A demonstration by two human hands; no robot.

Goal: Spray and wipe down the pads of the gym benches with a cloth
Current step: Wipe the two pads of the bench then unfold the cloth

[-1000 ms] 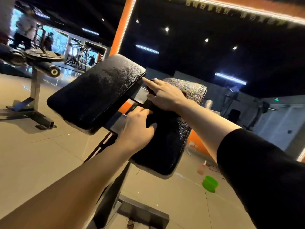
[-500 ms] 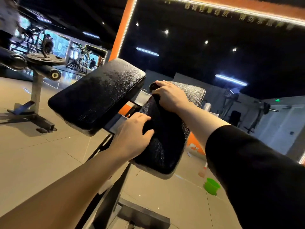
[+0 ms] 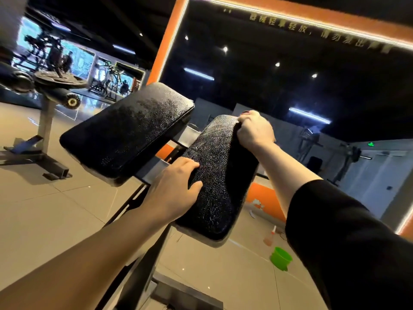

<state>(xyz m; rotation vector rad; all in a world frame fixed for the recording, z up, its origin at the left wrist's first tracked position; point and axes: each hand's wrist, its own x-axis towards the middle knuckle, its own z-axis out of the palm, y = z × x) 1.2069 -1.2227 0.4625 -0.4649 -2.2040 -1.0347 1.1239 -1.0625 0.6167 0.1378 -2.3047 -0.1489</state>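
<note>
Your right hand (image 3: pixel 254 129) was curled over the far top edge of the right pad (image 3: pixel 221 180), gripping a dark cloth (image 3: pixel 240 157) against it. Your left hand (image 3: pixel 176 193) clasped that pad's near left edge, thumb on top. The left pad (image 3: pixel 127 128) sat just beside it, speckled with spray. Risk: the cloth could bunch and skip the lower half, leaving the pad wet and slick. The lit Chinese lettering overhead was too blurred to read.
</note>
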